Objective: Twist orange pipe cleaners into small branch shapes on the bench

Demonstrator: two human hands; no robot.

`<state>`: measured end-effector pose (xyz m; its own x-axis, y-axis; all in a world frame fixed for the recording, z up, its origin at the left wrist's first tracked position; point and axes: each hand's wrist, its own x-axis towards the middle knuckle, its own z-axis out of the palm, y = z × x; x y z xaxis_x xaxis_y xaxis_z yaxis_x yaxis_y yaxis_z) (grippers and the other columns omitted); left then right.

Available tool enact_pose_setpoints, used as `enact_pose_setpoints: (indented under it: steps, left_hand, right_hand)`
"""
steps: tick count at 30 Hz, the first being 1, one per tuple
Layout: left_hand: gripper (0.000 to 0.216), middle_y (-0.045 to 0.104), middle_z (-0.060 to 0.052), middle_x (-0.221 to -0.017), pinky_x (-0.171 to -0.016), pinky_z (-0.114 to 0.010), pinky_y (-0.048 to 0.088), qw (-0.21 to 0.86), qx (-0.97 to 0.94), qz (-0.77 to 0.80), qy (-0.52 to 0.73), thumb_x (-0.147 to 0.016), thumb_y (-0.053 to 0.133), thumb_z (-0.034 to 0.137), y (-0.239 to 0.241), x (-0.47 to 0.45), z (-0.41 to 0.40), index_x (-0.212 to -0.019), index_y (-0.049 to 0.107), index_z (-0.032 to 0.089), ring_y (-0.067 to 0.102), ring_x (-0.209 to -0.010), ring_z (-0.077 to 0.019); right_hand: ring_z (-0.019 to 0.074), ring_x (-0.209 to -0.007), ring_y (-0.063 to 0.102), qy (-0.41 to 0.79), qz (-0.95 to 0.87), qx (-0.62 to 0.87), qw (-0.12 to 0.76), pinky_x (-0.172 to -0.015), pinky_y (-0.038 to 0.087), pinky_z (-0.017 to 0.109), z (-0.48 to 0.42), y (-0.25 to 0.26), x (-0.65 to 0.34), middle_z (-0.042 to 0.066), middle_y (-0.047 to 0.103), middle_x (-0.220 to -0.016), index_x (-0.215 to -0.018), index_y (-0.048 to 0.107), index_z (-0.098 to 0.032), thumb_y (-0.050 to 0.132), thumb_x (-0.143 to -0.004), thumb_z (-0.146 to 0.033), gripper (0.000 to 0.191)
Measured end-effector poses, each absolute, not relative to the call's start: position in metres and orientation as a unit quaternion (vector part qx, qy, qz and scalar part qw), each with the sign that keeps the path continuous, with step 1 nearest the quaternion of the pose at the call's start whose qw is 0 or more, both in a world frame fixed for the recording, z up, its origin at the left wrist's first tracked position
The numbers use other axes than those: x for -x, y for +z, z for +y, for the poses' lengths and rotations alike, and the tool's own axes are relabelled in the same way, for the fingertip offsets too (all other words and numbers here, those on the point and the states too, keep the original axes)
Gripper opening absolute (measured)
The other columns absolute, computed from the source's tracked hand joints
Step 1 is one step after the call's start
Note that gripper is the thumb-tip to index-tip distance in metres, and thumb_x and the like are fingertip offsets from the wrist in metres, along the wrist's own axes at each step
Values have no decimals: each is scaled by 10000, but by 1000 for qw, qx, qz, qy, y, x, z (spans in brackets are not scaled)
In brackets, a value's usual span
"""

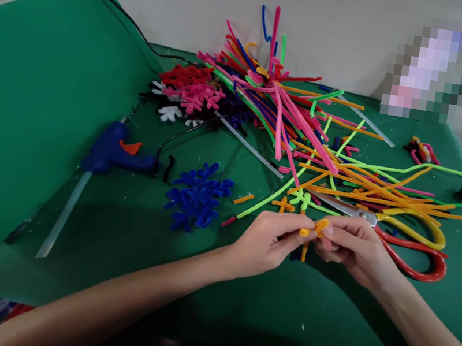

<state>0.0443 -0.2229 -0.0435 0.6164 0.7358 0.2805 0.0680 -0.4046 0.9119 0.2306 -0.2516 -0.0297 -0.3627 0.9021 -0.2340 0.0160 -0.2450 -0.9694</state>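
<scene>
My left hand (269, 239) and my right hand (354, 248) meet above the green cloth (124, 238), both pinched on a short orange pipe cleaner piece (313, 228) bent into small loops. A heap of long pipe cleaners (292, 118) in pink, orange, green and blue lies just beyond the hands. Blue twisted pipe cleaner shapes (197, 196) sit left of my left hand. Scissors with yellow and red handles (411, 239) lie close behind my right hand.
A blue glue gun (114, 151) with a glue stick in it lies at the left, its black cable running to the back. Red, pink, white and dark twisted shapes (188, 93) are piled behind it. A raised green board (30, 83) stands on the left.
</scene>
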Motion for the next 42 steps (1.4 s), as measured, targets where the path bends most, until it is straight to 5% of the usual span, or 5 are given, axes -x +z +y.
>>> enact_pose_setpoints:
  steps: [12, 19, 23, 33, 42]
  left_hand:
    - [279, 408, 49, -560, -461, -197, 297, 552, -726, 294, 287, -905, 435, 259, -42, -49, -217, -682, 555, 140, 374, -470, -65]
    - [270, 385, 57, -542, -478, -199, 308, 582, -728, 289, 218, -906, 419, 270, -44, -48, -215, -674, 500, 157, 382, -489, -79]
    - [279, 372, 57, -538, -467, -201, 298, 609, -706, 283, 224, -899, 428, 287, -43, -49, -214, -658, 488, 159, 367, -487, -78]
    - [318, 371, 60, -504, -449, -225, 228, 735, -588, 250, 226, -866, 479, 340, -44, -44, -211, -608, 488, 154, 298, -448, -58]
    - [418, 272, 67, -516, -442, -233, 194, 678, -642, 275, 229, -841, 517, 407, -40, -46, -213, -525, 369, 176, 253, -471, -61]
  right_hand:
    - [154, -705, 576, 245, -736, 491, 397, -643, 465, 285, -249, -24, -226, 28, 622, -777, -839, 605, -199, 567, -868, -204, 48]
    - [171, -761, 600, 107, -805, 416, 411, -630, 496, 299, -255, -34, -223, 69, 638, -858, -991, 587, -198, 535, -837, -53, 218]
    - [170, -722, 595, 125, -791, 437, 409, -606, 491, 295, -255, -32, -222, 62, 635, -824, -949, 607, -202, 538, -839, -84, 175]
    - [111, -679, 551, 435, -672, 459, 386, -541, 447, 222, -249, -22, -229, 33, 570, -898, -944, 637, -221, 568, -881, -258, 101]
    - [168, -831, 569, 380, -711, 444, 392, -681, 491, 291, -248, -25, -227, 67, 581, -974, -1051, 597, -225, 521, -904, -260, 169]
